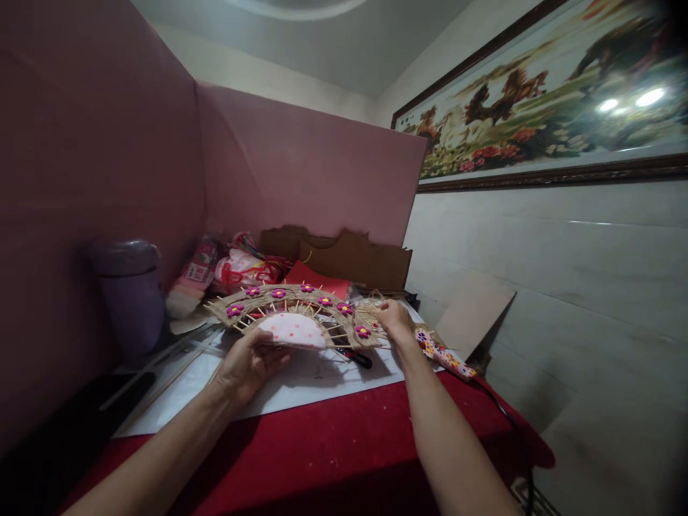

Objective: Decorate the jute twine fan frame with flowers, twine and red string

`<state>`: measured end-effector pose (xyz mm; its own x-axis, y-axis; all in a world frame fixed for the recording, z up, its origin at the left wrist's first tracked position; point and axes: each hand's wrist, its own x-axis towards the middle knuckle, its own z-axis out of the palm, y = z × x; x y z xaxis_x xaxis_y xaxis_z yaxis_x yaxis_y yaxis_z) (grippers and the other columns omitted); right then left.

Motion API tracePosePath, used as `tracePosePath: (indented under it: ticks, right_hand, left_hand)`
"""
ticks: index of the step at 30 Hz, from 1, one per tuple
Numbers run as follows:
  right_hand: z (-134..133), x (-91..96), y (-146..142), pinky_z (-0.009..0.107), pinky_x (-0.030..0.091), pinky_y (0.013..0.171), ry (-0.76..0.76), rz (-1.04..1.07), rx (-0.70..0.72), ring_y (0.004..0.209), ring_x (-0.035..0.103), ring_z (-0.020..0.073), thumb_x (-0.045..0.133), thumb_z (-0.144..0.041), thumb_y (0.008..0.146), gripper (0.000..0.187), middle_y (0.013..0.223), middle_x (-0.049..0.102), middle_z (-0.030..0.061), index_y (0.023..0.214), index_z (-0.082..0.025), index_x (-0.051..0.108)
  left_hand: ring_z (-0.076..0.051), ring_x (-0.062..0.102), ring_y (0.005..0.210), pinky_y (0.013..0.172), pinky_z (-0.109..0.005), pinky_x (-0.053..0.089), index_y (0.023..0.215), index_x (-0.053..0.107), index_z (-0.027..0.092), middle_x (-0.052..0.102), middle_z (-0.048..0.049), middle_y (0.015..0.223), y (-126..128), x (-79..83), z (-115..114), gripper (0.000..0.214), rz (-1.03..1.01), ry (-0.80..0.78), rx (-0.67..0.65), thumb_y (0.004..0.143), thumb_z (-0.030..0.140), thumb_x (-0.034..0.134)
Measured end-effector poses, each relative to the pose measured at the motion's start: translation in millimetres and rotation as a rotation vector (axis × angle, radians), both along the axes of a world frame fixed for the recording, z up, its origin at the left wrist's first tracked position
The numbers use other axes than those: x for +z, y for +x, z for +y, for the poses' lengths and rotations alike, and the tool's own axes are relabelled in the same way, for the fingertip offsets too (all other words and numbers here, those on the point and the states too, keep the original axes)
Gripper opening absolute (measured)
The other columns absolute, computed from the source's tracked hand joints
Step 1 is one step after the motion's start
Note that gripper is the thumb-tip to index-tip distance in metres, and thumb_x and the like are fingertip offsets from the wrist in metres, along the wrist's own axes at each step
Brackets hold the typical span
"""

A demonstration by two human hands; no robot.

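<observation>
My left hand (248, 362) is closed on the lower left of a half-round, fan-shaped craft piece (293, 331), thumb on its white, pink-spotted centre. Thin sticks radiate from this centre through a twine-brown outer band dotted with several purple flowers with yellow middles. The piece is tilted up above a white sheet (317, 383). Beyond its right end, my right hand (396, 320) has its fingers bent together at a tangle of straw-coloured strands (370, 309); the fingertips are partly hidden. A black-handled tool (361, 358) lies under the piece's right side, its other end covered.
A red cloth (333, 459) covers the table. On the right lies a glue gun-like thing (446, 357) in flowered wrapping, with a black cord. A purple bin (132, 301), bagged materials (244, 265) and torn cardboard (349, 258) stand behind. Pink panels close off the left and back.
</observation>
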<state>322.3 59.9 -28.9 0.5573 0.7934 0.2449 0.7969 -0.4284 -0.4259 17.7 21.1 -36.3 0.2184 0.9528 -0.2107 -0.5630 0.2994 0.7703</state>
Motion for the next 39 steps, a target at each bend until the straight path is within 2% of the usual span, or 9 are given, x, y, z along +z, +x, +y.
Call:
tracePosePath:
  ticks: [5, 11, 19, 21, 24, 27, 30, 36, 39]
  right_hand:
    - [-3, 1.3, 0, 0.026, 0.043, 0.061, 0.030, -0.005, -0.003, 0.083, 0.068, 0.0241, 0.062, -0.024, 0.075, 0.017, 0.089, 0.073, 0.0114, 0.083, -0.021, 0.076]
    - [-8, 9.0, -18, 0.025, 0.039, 0.062, 0.241, -0.094, 0.150, 0.084, 0.065, 0.0187, 0.046, -0.035, 0.090, 0.029, 0.092, 0.073, 0.0061, 0.091, -0.023, 0.072]
    - [-19, 17.1, -48, 0.029, 0.037, 0.077, 0.475, -0.247, 0.340, 0.089, 0.057, 0.0205, 0.047, -0.033, 0.092, 0.028, 0.089, 0.069, 0.0076, 0.084, -0.019, 0.070]
    - [-22, 17.4, -52, 0.029, 0.038, 0.078, 0.577, -0.277, 0.485, 0.086, 0.056, 0.0197, 0.048, -0.033, 0.092, 0.027, 0.087, 0.067, 0.0070, 0.084, -0.019, 0.069]
    - [-28, 16.5, -62, 0.033, 0.038, 0.082, 0.701, -0.358, 0.804, 0.090, 0.053, 0.0208, 0.053, -0.038, 0.089, 0.025, 0.093, 0.066, 0.0076, 0.092, -0.019, 0.069]
    - [-36, 15.9, -76, 0.037, 0.036, 0.086, 0.651, -0.451, 1.001, 0.096, 0.050, 0.0233, 0.059, -0.046, 0.084, 0.033, 0.102, 0.063, 0.0089, 0.104, -0.020, 0.066]
    - [-43, 15.7, -88, 0.041, 0.035, 0.089, 0.561, -0.542, 1.115, 0.100, 0.048, 0.0252, 0.063, -0.054, 0.077, 0.047, 0.108, 0.060, 0.0098, 0.110, -0.019, 0.063]
    - [-45, 12.2, -98, 0.041, 0.033, 0.090, 0.488, -0.668, 1.140, 0.102, 0.045, 0.0260, 0.067, -0.038, 0.077, 0.039, 0.110, 0.059, 0.0099, 0.111, -0.019, 0.059]
    - [-43, 10.8, -98, 0.039, 0.034, 0.088, 0.489, -0.673, 1.125, 0.103, 0.045, 0.0261, 0.065, -0.031, 0.078, 0.039, 0.111, 0.060, 0.0101, 0.115, -0.019, 0.057]
  left_hand:
    - [-0.023, 0.068, 0.066, 0.065, -0.034, 0.058, 0.097, 0.061, 0.013, 0.071, -0.0121, 0.076, 0, -5.7, 4, 0.025, -0.043, -0.008, -0.019, 0.071, 0.010, 0.059]
    - [-0.024, 0.070, 0.078, 0.072, -0.035, 0.059, 0.111, 0.057, 0.013, 0.070, -0.0128, 0.088, 2, -7.1, 3, 0.038, -0.099, -0.056, -0.059, 0.075, 0.002, 0.057]
    - [-0.025, 0.070, 0.078, 0.072, -0.036, 0.061, 0.114, 0.054, 0.011, 0.070, -0.0137, 0.087, 4, -13.6, 5, 0.035, -0.145, -0.031, -0.053, 0.080, 0.001, 0.055]
    - [-0.024, 0.070, 0.080, 0.073, -0.036, 0.061, 0.115, 0.054, 0.012, 0.070, -0.0132, 0.088, 5, -13.0, 4, 0.037, -0.165, -0.009, -0.058, 0.080, 0.000, 0.054]
    - [-0.023, 0.070, 0.079, 0.073, -0.035, 0.061, 0.115, 0.055, 0.013, 0.071, -0.0119, 0.089, 6, -9.0, 1, 0.038, -0.177, 0.022, -0.057, 0.080, -0.002, 0.053]
    - [-0.023, 0.069, 0.080, 0.073, -0.033, 0.060, 0.109, 0.058, 0.012, 0.071, -0.0122, 0.090, 6, -5.0, -3, 0.032, -0.170, 0.054, -0.068, 0.079, 0.001, 0.056]
    - [-0.023, 0.068, 0.084, 0.076, -0.031, 0.058, 0.103, 0.061, 0.008, 0.070, -0.0144, 0.094, 5, -4.1, -5, 0.025, -0.136, 0.097, -0.091, 0.078, 0.004, 0.058]
    - [-0.022, 0.068, 0.086, 0.083, -0.034, 0.054, 0.103, 0.063, 0.008, 0.070, -0.0148, 0.097, 4, -6.1, -3, 0.025, -0.101, 0.152, -0.085, 0.079, 0.012, 0.061]
    - [-0.023, 0.067, 0.091, 0.084, -0.035, 0.053, 0.107, 0.062, 0.011, 0.070, -0.0144, 0.102, 6, -4.7, -5, 0.031, -0.083, 0.250, -0.112, 0.076, 0.012, 0.065]
